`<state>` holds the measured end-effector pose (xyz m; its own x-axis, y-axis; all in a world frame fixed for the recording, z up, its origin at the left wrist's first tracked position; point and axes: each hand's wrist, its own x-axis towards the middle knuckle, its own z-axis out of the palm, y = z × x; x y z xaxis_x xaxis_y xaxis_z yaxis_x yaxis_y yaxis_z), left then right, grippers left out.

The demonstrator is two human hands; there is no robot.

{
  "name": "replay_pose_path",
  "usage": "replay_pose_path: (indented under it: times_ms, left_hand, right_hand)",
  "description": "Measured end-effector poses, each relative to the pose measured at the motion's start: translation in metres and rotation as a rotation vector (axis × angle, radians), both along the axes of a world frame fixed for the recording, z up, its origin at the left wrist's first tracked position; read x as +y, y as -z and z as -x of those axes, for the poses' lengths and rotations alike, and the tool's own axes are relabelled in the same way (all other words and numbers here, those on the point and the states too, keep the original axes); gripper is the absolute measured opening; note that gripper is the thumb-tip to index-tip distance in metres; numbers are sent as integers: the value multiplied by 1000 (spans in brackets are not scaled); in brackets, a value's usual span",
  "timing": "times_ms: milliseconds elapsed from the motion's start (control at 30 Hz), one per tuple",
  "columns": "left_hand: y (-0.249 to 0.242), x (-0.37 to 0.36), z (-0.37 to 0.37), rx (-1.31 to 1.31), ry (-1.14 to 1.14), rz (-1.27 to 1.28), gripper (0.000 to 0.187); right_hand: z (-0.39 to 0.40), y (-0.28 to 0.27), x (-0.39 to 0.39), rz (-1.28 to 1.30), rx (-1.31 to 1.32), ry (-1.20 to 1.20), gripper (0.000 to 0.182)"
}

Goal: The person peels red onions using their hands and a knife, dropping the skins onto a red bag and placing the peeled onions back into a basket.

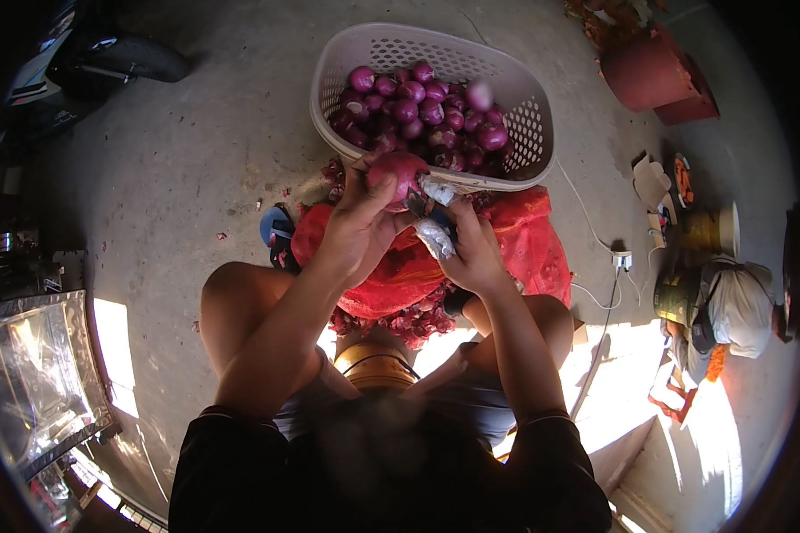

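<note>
My left hand (360, 218) is closed round a red onion (396, 176), held up over the near side of the basket. Against the onion, my right hand (473, 247) is closed on what looks like a small knife (416, 204); only a short dark blade shows and its handle is mostly hidden. Silvery-white wrapping (435, 238) covers the thumb and a finger of that hand. Just beyond is a pale plastic basket (329, 67) holding many shiny purple onions (406, 110). Below my hands lies a red mesh sack (529, 244), with loose onion skins (409, 324) in front of it.
A yellow bucket (375, 366) stands between my legs. To the right are a white power socket (622, 259) with cables, reddish pots (646, 68) and a grey-white bag (736, 306). A motorbike wheel (142, 58) is at upper left. A blue sandal (276, 226) shows beside the sack.
</note>
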<state>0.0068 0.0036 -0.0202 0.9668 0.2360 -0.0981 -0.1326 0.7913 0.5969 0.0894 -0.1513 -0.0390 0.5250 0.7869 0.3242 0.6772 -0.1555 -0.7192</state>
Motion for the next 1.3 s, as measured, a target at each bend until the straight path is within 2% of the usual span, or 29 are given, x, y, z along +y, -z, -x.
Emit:
replay_pose_path:
  times_ms: [100, 200, 400, 500, 733, 767, 833, 967, 1167, 1300]
  left_hand:
    - [3, -1, -1, 9, -19, -17, 35]
    - [5, -2, -2, 27, -47, -28, 36]
    - [2, -1, -3, 25, -66, -27, 35]
    - [1, -1, -2, 23, -62, -22, 35]
    - [0, 1, -2, 54, -91, -5, 33]
    - [1, 1, -1, 44, -93, -8, 33]
    - [1, 2, -1, 25, -96, -14, 33]
    - [1, 1, 0, 68, -91, -193, 36]
    - [6, 1, -1, 15, -97, -323, 39]
    - [7, 2, -2, 28, -92, -334, 39]
  right_hand:
    - [-1, 6, 4, -76, -66, 25, 53]
    - [-4, 1, 6, -21, -21, 37, 47]
    - [-2, 2, 8, -97, 20, 77, 40]
    - [-2, 3, 16, -321, 124, 133, 39]
    - [-6, 5, 5, -264, 339, 46, 37]
    - [-8, 6, 3, -215, 228, 24, 44]
    - [-6, 5, 4, -207, 223, 20, 49]
    - [-4, 0, 3, -90, 255, 14, 56]
    - [-7, -4, 0, -13, 204, 22, 45]
    - [-7, -5, 2, -86, 138, 37, 42]
